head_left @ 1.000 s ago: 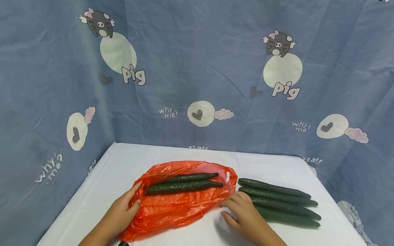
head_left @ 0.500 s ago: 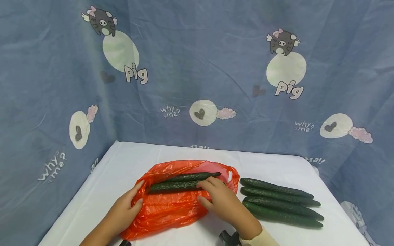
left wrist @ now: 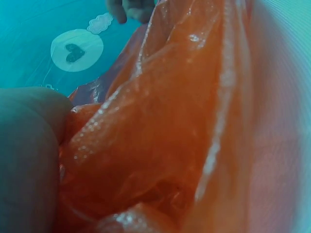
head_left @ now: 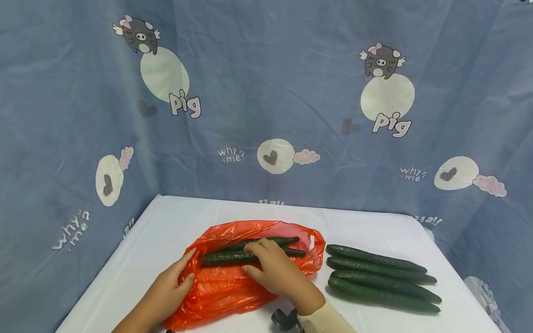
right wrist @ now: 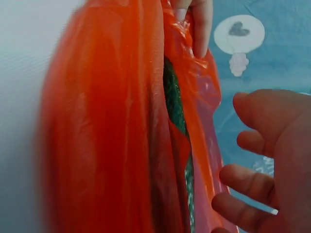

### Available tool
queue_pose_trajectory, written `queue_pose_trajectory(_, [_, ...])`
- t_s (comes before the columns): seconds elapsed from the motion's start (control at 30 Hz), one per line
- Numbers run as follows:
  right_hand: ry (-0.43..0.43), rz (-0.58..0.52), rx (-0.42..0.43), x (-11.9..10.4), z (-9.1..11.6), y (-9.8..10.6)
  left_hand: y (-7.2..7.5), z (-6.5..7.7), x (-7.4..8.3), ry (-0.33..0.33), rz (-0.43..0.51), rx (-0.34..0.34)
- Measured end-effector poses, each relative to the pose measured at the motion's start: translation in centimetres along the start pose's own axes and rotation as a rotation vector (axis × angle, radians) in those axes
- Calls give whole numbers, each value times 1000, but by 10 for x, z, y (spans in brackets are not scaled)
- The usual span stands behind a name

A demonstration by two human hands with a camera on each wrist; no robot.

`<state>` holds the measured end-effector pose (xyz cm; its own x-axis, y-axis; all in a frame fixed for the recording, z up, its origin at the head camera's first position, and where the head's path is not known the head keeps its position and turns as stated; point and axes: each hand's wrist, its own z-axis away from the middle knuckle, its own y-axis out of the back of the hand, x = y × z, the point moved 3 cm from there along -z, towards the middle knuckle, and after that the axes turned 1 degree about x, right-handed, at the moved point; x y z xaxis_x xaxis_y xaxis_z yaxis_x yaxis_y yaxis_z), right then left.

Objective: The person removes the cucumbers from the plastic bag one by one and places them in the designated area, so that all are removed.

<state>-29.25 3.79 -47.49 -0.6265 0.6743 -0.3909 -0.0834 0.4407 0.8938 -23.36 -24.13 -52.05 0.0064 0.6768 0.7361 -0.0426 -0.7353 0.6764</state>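
A red plastic bag (head_left: 225, 289) lies on its side at the middle of the table with its mouth spread. Two dark green cucumbers (head_left: 226, 258) rest inside, side by side. My left hand (head_left: 168, 282) holds the bag's left end, its thumb and fingers around the bunched film. Over the bag's mouth, my right hand (head_left: 275, 268) reaches across the cucumbers and hides part of the front one. The right wrist view shows that hand's fingers (right wrist: 248, 182) relaxed and apart, with nothing between them. Bag film (left wrist: 141, 136) fills most of the left wrist view.
Several more cucumbers (head_left: 385, 286) lie in a row on the white table (head_left: 333, 222), right of the bag. A blue cloth with pig prints (head_left: 233, 92) hangs behind the table and along its sides. A dark wrist device (head_left: 287, 320) sits by the right sleeve.
My right hand has moved left from the bag's right edge to above the cucumbers inside it. My left hand has stayed at the bag's left end.
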Motion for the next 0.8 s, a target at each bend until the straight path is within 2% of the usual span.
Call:
queue_pose_trajectory(0.17, [-58, 3, 14, -2, -15, -6, 1, 0, 0, -13, -1, 15])
queue_pose_trajectory(0.33, [-105, 3, -4, 0, -20, -19, -1, 2, 0, -9, 1, 8])
queue_pose_trajectory(0.63, [-109, 6, -7, 7, -21, -32, -1, 0, -1, -17, 5, 22])
queue_pose_trajectory(0.8, [-121, 15, -14, 9, -20, -37, -1, 2, 0, -8, 0, 8])
